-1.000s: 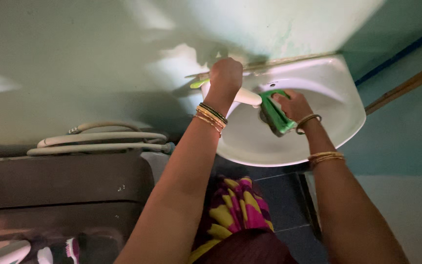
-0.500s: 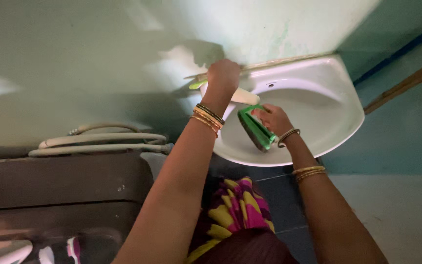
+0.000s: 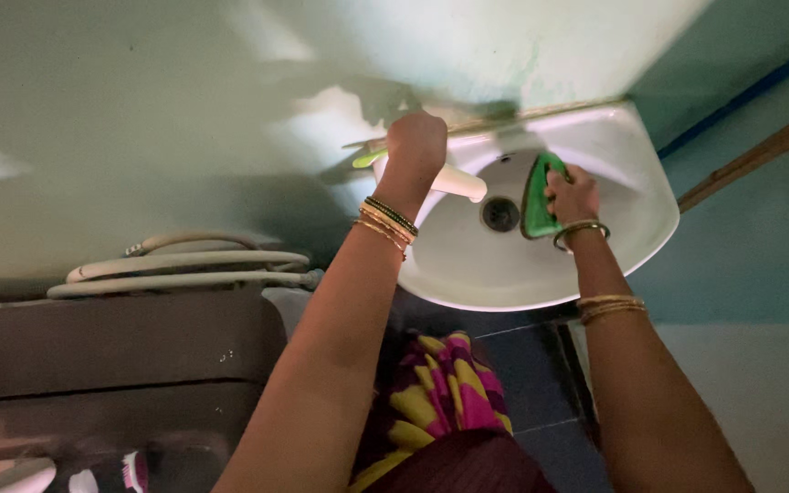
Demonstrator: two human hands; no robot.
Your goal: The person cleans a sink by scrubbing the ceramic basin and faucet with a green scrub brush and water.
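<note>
A white wall-mounted washbasin (image 3: 636, 233) hangs against a pale green wall. My right hand (image 3: 573, 194) grips a green scrubbing brush (image 3: 537, 203) and presses it against the inside of the bowl, just right of the dark drain hole (image 3: 500, 215). My left hand (image 3: 417, 142) is closed over the tap at the basin's back left rim; a white spout (image 3: 457, 182) sticks out below it toward the bowl. A small yellow-green piece (image 3: 364, 158) shows beside that hand. Both wrists wear bangles.
White hoses (image 3: 184, 265) lie coiled on a dark brown surface (image 3: 120, 351) to the left. A pink and yellow garment (image 3: 445, 388) hangs below the basin over dark floor tiles. A wooden stick (image 3: 760, 157) leans at the far right.
My right hand has moved the brush from the bowl's near left side up and to the right, past the drain. My left hand has stayed on the tap.
</note>
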